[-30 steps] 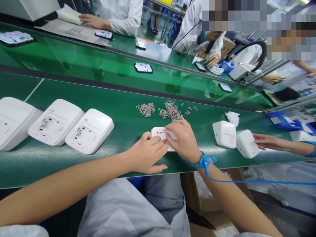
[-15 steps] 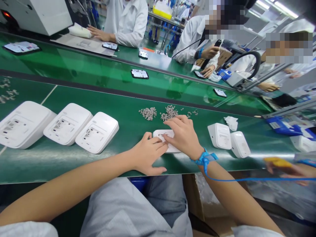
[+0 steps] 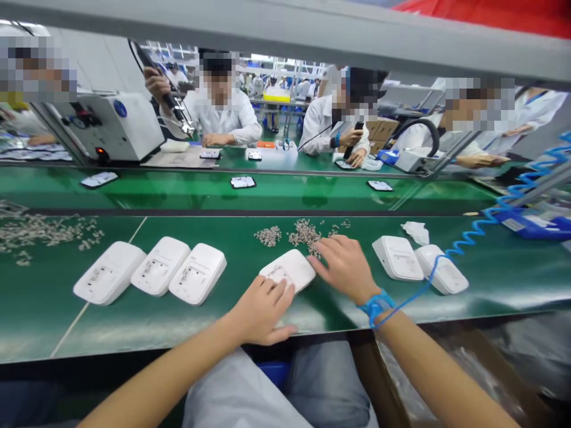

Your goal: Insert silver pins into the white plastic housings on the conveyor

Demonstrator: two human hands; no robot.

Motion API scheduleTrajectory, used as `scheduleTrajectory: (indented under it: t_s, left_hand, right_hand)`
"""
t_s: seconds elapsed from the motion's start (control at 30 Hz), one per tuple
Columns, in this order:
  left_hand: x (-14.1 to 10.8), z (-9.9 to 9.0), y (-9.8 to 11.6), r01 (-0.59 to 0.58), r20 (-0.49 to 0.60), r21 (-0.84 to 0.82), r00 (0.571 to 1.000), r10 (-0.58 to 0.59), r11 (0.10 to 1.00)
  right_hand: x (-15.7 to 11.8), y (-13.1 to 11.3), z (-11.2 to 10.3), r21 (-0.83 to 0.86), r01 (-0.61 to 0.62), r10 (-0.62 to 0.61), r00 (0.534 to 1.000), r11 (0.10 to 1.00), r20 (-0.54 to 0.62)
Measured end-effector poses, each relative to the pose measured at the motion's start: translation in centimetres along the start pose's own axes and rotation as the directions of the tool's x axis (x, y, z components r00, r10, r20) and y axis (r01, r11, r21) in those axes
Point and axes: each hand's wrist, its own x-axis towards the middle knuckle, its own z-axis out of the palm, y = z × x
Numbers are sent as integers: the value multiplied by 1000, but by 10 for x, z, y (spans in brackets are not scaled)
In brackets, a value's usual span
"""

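On the green bench in front of me lies a white plastic housing (image 3: 295,267), turned at an angle. My left hand (image 3: 263,306) rests its fingers on the housing's near left part, fingers spread. My right hand (image 3: 345,264), wearing a blue wrist strap (image 3: 378,306), is at the housing's right corner, its fingertips beside a pile of small metal parts (image 3: 304,233); whether it pinches one is hidden. A smaller pile (image 3: 268,236) sits to the left. Three white housings (image 3: 198,273) stand in a row at the left.
Two more white housings (image 3: 400,257) and a crumpled white tissue (image 3: 417,232) are at the right. A coiled blue cord (image 3: 475,229) runs to my wrist strap. Scattered metal parts (image 3: 49,232) lie far left. Behind, dark-framed panels (image 3: 243,182) lie on a green belt; people work beyond.
The view has tilted up and levelled. The middle housing is turned and more uncovered. My right hand has moved off its top toward the metal parts; my left hand stays on it.
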Motion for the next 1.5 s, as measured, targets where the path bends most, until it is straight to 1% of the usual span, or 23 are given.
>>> scheduleTrajectory:
  t_s: [0.03, 0.1, 0.2, 0.27, 0.33, 0.37, 0.4, 0.47, 0.5, 0.57, 0.63, 0.7, 0.73, 0.77, 0.83, 0.87, 0.93, 1.0, 1.13, 1.27, 1.4, 1.47, 1.5]
  left_hand:
    - [-9, -3, 3, 42, -17, 50, 999, -41, 998]
    - [-27, -9, 9, 151, -73, 129, 987, -142, 980]
    - [-44, -16, 12, 292, -153, 230, 953, -262, 928]
    - [-46, -19, 9, 356, -213, 285, 929, -303, 890]
    - [-38, -19, 7, 375, -320, 290, 905, -280, 881]
    - [-29, -18, 6, 351, -380, 269, 894, -237, 897]
    - [-18, -16, 7, 291, -435, 235, 885, -167, 927]
    - [10, -8, 10, 56, -474, 173, 880, 33, 983]
    - [26, -2, 13, -96, -456, 152, 876, 156, 984]
    - [57, 11, 20, -368, -369, 132, 844, 390, 920]
    - [78, 24, 25, -494, -292, 86, 818, 496, 865]
    - [87, 33, 27, -478, -243, 6, 852, 465, 878]
    - [87, 36, 27, -439, -215, -31, 880, 423, 898]
    - [86, 37, 26, -403, -185, -57, 903, 387, 914]
    - [81, 38, 25, -367, -145, -83, 924, 353, 926]
    - [79, 37, 23, -359, -130, -99, 929, 346, 928]
    - [78, 36, 21, -338, -99, -157, 940, 326, 928]
    - [78, 35, 19, -305, -61, -224, 952, 299, 926]
    - [78, 33, 17, -266, -34, -291, 963, 268, 919]
    - [77, 32, 17, -261, -58, -306, 965, 256, 916]
    - [77, 33, 19, -235, -40, -339, 971, 236, 911]
    - [78, 35, 19, -183, -100, -420, 983, 155, 889]
    - [78, 35, 19, -129, -156, -491, 986, 59, 862]
  right_hand:
    - [-13, 13, -2, -66, -98, 99, 995, 993, 3]
    - [-44, 39, -2, -228, -274, 288, 957, 934, 32]
    - [-91, 67, 2, -405, -452, 531, 841, 795, 103]
    - [-112, 70, 4, -440, -504, 614, 774, 744, 152]
    - [-121, 61, 3, -428, -540, 652, 738, 725, 173]
    - [-120, 52, 0, -409, -557, 661, 730, 723, 175]
    - [-118, 41, -3, -379, -567, 660, 729, 731, 181]
    - [-107, 15, -12, -286, -571, 631, 749, 770, 202]
    - [-100, 2, -17, -212, -560, 597, 773, 801, 213]
    - [-85, -20, -25, -9, -528, 520, 832, 849, 194]
    - [-69, -27, -28, 186, -500, 489, 866, 846, 100]
    - [-53, -15, -23, 256, -486, 500, 866, 836, 13]
    - [-44, -1, -16, 234, -493, 504, 864, 838, 16]
    - [-35, 15, -7, 189, -501, 501, 864, 844, 53]
    - [-18, 53, 19, 96, -513, 476, 840, 853, 260]
    - [-11, 70, 33, 80, -515, 470, 827, 853, 309]
    - [1, 97, 59, 57, -513, 459, 807, 856, 371]
    - [7, 109, 78, 45, -502, 446, 803, 864, 395]
    - [4, 105, 89, 35, -475, 421, 811, 880, 406]
    - [1, 102, 85, 78, -504, 438, 809, 860, 391]
    - [10, 103, 79, 192, -557, 449, 793, 808, 412]
    - [16, 93, 67, 237, -577, 462, 791, 782, 401]
    - [17, 83, 58, 268, -572, 456, 800, 775, 390]
